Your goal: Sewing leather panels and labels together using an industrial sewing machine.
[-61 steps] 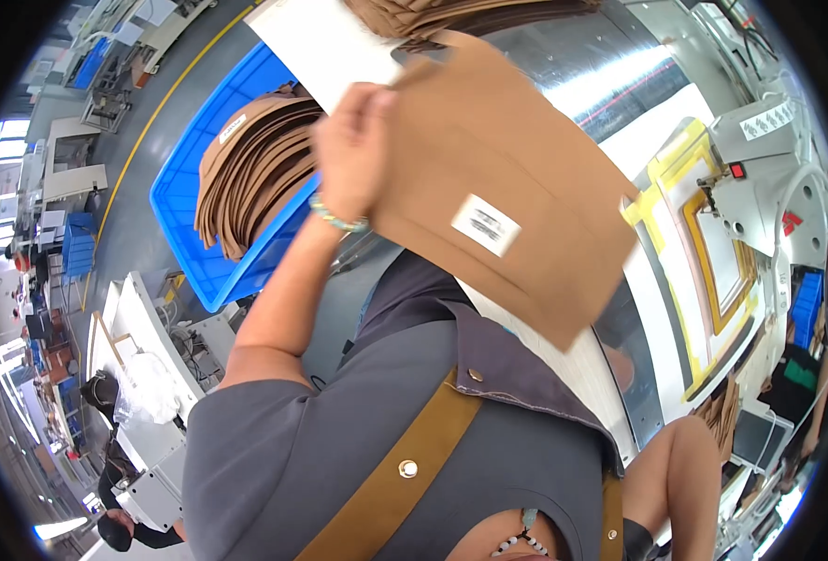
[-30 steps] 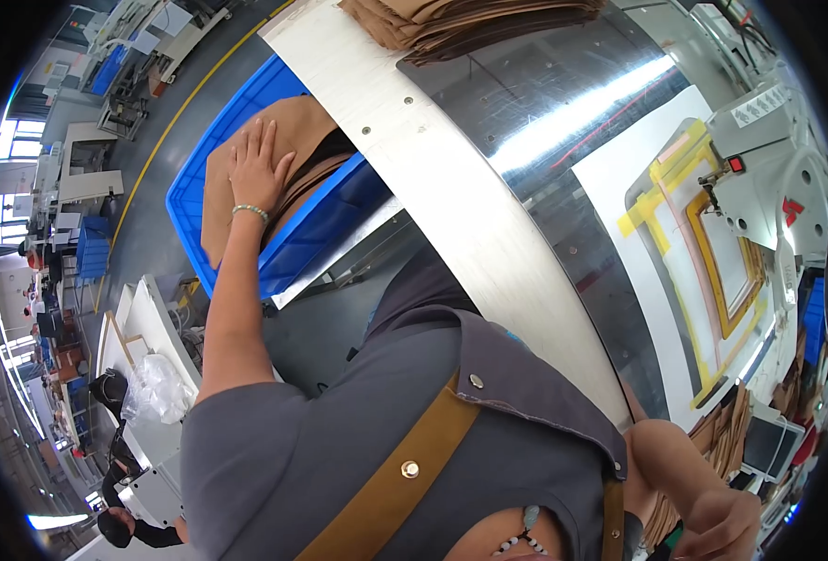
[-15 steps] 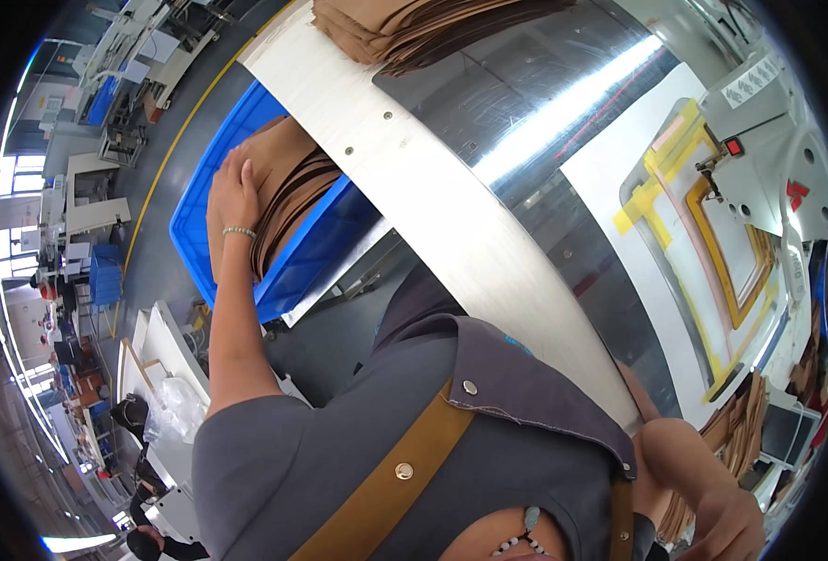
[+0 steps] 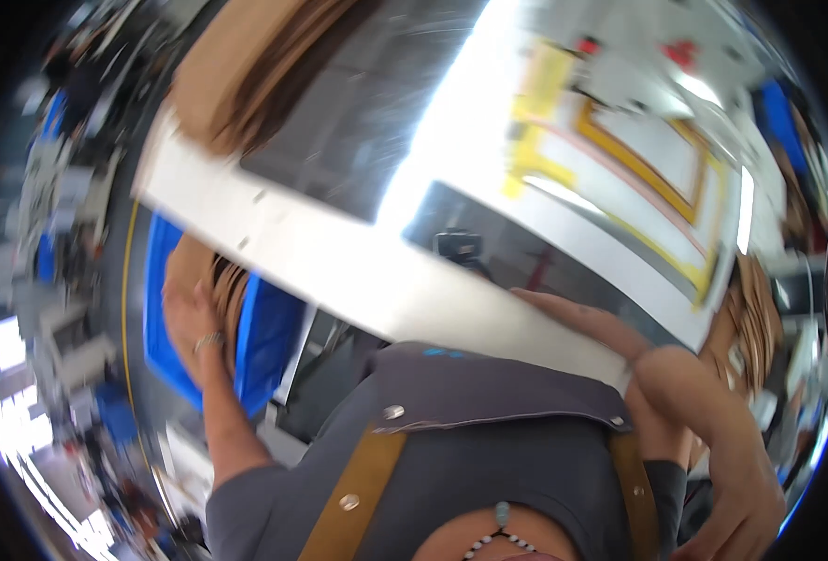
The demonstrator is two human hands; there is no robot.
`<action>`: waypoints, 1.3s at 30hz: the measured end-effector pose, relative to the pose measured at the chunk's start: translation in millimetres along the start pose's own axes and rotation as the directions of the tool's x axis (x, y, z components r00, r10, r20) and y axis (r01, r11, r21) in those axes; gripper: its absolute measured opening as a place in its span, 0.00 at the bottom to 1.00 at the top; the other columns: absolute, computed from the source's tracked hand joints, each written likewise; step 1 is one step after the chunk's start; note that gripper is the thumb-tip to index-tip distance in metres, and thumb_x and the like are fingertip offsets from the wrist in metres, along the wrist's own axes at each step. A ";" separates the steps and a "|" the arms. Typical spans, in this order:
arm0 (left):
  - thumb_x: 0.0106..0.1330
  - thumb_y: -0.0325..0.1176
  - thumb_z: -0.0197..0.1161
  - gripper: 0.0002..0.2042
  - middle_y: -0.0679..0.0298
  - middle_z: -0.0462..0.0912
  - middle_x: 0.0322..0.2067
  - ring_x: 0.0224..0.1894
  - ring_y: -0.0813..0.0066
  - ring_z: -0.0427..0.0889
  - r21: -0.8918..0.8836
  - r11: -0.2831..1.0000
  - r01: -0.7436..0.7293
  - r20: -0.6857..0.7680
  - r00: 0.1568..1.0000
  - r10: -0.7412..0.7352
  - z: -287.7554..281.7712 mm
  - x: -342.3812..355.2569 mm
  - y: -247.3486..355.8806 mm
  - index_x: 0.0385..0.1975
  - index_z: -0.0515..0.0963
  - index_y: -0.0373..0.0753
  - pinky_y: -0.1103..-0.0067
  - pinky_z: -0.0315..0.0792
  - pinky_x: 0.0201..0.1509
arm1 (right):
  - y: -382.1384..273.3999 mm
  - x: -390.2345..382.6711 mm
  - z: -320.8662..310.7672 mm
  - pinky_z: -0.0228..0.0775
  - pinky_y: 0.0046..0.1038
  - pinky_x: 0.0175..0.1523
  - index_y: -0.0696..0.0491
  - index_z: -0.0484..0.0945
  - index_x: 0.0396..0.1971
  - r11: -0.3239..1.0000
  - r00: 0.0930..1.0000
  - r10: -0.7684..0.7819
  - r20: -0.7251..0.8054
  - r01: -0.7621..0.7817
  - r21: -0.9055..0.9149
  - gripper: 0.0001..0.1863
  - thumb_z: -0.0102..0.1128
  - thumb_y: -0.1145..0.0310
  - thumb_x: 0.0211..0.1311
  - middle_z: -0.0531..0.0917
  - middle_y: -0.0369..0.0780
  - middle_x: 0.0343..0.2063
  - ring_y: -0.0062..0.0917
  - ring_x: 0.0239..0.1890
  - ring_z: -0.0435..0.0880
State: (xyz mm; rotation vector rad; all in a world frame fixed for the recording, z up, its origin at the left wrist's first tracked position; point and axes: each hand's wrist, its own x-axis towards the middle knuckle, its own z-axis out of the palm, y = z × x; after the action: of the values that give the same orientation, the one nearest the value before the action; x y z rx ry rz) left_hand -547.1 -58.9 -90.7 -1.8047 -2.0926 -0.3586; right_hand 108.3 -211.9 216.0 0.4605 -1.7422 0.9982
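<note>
My left hand [image 4: 186, 323], a beaded bracelet at its wrist, lies against the brown leather-like sheets [image 4: 231, 297] standing in a blue plastic bin [image 4: 272, 323]. Its fingers stretch along the outermost sheet and look flat; blur hides finer detail. At the lower right my right arm is sharply bent, bringing my right hand [image 4: 734, 528] up close to the bottom edge of the view. Those fingers look curled, partly cut off by the frame, and anything between them is hidden. A skin-coloured shape at the worktable's edge may be the arm's reflection.
The worktable has a pale edge [image 4: 321, 271] and a shiny metal top [image 4: 325, 122]. A thick brown stack [image 4: 232, 75] lies at its far left. To the right sits a yellow-taped template [image 4: 620, 201] with an amber frame [image 4: 643, 159], beside a white machine. More brown pieces [image 4: 746, 323] hang at right.
The whole view has swung, blurring the picture; worktable and template now appear farther left. My left hand stays on the sheets in the bin. My right hand stays raised at the lower right.
</note>
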 end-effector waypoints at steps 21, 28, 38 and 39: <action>0.80 0.52 0.54 0.32 0.42 0.74 0.70 0.71 0.39 0.72 0.189 0.833 -0.520 -0.136 0.826 0.547 22.8 1.0 -55.9 0.74 0.70 0.34 0.54 0.67 0.75 | -138.2 -136.6 71.5 0.74 0.27 0.36 0.63 0.90 0.40 0.469 0.489 0.198 -0.850 -0.808 -0.356 0.26 0.70 0.49 0.70 0.88 0.45 0.31 0.29 0.30 0.84; 0.79 0.38 0.55 0.24 0.44 0.80 0.66 0.66 0.43 0.79 -0.317 0.902 -0.294 0.006 0.950 0.312 31.3 -5.4 -33.5 0.67 0.76 0.30 0.57 0.73 0.70 | -237.9 -208.0 67.9 0.73 0.29 0.64 0.56 0.88 0.50 -0.686 0.367 -0.351 -0.861 -0.727 -0.030 0.12 0.64 0.68 0.74 0.89 0.40 0.51 0.29 0.56 0.85; 0.75 0.37 0.62 0.20 0.56 0.75 0.72 0.76 0.52 0.68 -0.356 0.928 -0.106 0.061 0.989 0.137 0.2 -17.1 -23.6 0.64 0.82 0.41 0.61 0.57 0.82 | -343.9 -366.2 39.2 0.71 0.38 0.71 0.44 0.80 0.69 -0.820 0.057 -0.483 -0.874 -0.378 0.429 0.27 0.39 0.49 0.86 0.81 0.41 0.67 0.42 0.68 0.79; 0.74 0.39 0.64 0.21 0.56 0.76 0.71 0.74 0.52 0.70 -0.414 0.908 -0.063 0.093 0.989 0.111 -5.1 -16.5 -22.1 0.63 0.83 0.40 0.61 0.59 0.81 | -346.4 -370.7 39.1 0.73 0.38 0.70 0.42 0.80 0.69 -0.800 0.029 -0.516 -0.856 -0.372 0.470 0.26 0.40 0.50 0.85 0.82 0.41 0.66 0.41 0.67 0.81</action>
State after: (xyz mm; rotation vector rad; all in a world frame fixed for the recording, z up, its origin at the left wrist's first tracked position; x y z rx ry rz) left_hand -566.3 -79.2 -92.2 -2.1928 -2.1202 -0.7342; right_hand 476.8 -500.1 15.7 3.1664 0.7076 0.5344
